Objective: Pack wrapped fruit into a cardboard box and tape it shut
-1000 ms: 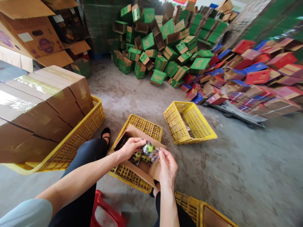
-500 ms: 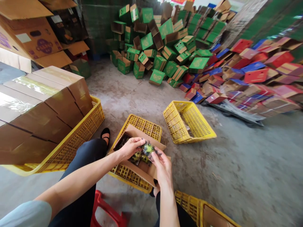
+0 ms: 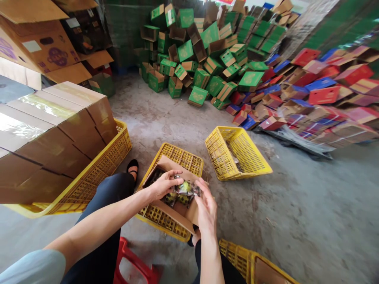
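Observation:
Above the open cardboard carton (image 3: pixel 173 213) I hold a small clear plastic packet (image 3: pixel 186 187), with dark spots on it and something round and yellow-green inside. My left hand (image 3: pixel 166 184) pinches its left end between thumb and fingers. At the right end, my right hand (image 3: pixel 207 207) has thumb and fingers around the edge. Similar spotted packets (image 3: pixel 171 198) lie inside the carton, partly hidden by my hands. The carton rests on an upturned yellow crate (image 3: pixel 191 159) between my legs.
Taped cartons (image 3: pixel 79 126) fill a yellow crate (image 3: pixel 122 138) on my left. A tilted yellow crate (image 3: pixel 248 154) stands ahead to the right, another crate (image 3: pixel 237 256) by my right leg. A red stool (image 3: pixel 133 260) is below. Green boxes (image 3: pixel 198 96) and red-blue boxes (image 3: pixel 322 96) lie heaped behind.
The right hand slid inward over the packet, then shifted back to its right end with fingers more upright. The packet now looks flatter and slightly lower. Left fingers have changed their hold slightly.

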Tool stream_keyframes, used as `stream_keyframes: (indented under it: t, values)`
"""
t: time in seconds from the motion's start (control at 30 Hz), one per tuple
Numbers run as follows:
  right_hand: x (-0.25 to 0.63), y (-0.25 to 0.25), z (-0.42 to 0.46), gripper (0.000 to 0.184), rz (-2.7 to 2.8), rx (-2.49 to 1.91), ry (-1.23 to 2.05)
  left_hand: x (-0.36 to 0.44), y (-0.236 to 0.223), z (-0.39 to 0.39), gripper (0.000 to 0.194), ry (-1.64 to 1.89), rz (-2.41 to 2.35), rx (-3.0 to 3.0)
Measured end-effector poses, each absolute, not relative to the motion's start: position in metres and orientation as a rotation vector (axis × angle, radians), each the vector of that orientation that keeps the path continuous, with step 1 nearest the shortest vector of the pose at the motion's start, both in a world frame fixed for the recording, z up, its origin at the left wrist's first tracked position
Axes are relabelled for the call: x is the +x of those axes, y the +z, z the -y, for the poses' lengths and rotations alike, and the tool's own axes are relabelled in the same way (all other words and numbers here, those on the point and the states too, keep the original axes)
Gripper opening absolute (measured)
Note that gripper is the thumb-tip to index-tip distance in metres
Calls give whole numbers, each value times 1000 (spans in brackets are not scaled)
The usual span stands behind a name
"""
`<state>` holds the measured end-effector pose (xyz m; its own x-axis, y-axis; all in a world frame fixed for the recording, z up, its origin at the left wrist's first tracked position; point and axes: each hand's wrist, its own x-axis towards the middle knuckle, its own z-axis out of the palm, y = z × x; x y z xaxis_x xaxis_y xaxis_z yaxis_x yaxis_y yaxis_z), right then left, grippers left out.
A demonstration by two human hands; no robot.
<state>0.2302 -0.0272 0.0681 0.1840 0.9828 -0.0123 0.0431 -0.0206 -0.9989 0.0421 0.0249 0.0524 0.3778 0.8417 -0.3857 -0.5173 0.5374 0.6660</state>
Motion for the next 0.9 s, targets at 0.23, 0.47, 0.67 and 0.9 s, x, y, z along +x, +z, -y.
stream_keyframes:
  t: [0.23, 0.47, 0.67, 0.9]
  values:
    - [225, 68, 24, 54, 660, -1262, 1295, 44, 59, -25, 82, 990, -670, 517]
    - [226, 59, 25, 53, 673, -1393, 1207, 44, 59, -25, 70, 929, -638, 510]
    - [228, 57, 23, 49, 662, -1400, 1176, 44, 52, -24, 53, 866, -804, 606]
    - [229, 57, 16, 51, 752, -1350, 1319, 28, 55, -37, 28, 942, -1089, 867]
